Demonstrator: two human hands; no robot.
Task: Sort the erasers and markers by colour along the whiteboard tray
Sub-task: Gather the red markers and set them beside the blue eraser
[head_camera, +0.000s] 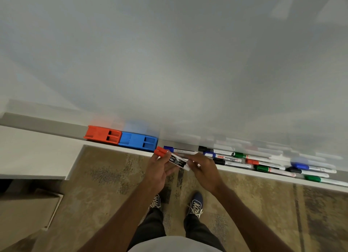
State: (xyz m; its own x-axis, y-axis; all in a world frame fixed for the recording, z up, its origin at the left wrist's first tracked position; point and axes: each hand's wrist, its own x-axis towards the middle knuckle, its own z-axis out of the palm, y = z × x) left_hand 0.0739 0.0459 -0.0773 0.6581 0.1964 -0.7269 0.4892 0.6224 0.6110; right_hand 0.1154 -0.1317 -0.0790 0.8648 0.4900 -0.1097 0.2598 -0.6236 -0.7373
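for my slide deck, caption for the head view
Left hand and right hand hold two red markers at the tray, near red eraser and blue eraser.

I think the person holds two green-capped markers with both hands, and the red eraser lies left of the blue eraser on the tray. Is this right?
Not entirely. The head view shows the two markers have red caps, not green. The rest stands: the left hand and right hand hold them, and the red eraser lies left of the blue eraser on the tray.
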